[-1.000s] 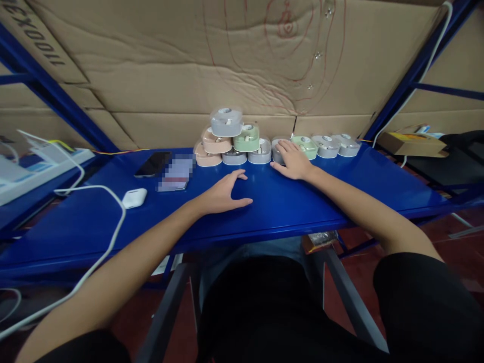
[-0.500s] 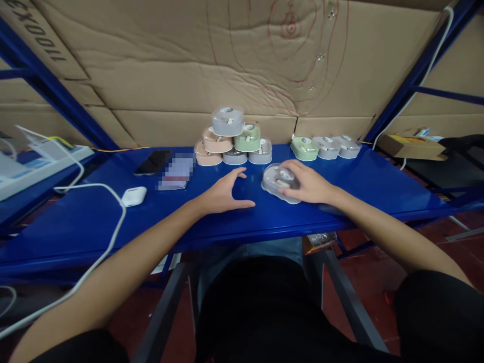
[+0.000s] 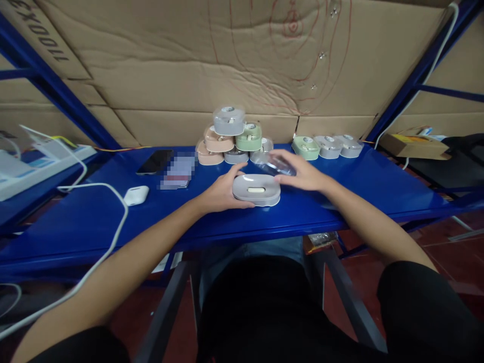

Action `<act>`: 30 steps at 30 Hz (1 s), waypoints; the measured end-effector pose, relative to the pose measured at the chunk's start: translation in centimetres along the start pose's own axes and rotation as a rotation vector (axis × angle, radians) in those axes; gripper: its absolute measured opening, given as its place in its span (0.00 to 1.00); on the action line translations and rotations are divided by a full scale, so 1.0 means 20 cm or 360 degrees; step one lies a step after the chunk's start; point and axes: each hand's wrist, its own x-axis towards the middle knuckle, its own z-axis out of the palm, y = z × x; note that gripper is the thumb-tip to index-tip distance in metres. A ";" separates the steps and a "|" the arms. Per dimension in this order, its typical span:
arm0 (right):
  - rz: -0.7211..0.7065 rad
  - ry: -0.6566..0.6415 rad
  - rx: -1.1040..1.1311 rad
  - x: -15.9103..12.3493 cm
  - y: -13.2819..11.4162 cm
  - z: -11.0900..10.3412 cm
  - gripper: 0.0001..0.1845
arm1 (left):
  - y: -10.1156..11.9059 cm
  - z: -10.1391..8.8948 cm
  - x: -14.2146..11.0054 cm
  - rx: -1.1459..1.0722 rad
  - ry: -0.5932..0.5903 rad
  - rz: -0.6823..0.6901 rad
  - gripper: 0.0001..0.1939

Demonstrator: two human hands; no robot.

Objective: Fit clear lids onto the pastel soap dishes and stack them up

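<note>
My left hand (image 3: 221, 193) grips the left end of a grey oval box (image 3: 272, 185), its thumb along the near side and fingers along the far side. The box lies flat on the blue table (image 3: 212, 222), its grey top bared with a pale oblong piece in the middle. My right hand (image 3: 300, 171) holds a clear plastic lid (image 3: 278, 167), tilted and raised just above the box's far right side. Behind, a pyramid of similar lidded boxes includes a grey one (image 3: 229, 121) on top, with peach (image 3: 219, 141) and green (image 3: 248, 137) ones beneath.
A green lidded box (image 3: 305, 147) and two grey ones (image 3: 330, 146) stand at the back right. On the left lie a black phone (image 3: 155, 162), a phone with a blurred screen (image 3: 179, 172), a white earbud case (image 3: 136, 195) and a white cable (image 3: 113, 237). A cardboard wall (image 3: 159, 85) rises behind.
My right hand took a grey box from the back row and brought it nearer and left. My left hand has closed on the box, and its clear lid has come off in my right hand.
</note>
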 end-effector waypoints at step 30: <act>0.0625 -0.0259 -0.0277 -0.16 0.35 -0.18 0.62 | -0.16 -0.15 0.03 0.0415 0.0351 -0.0455 0.29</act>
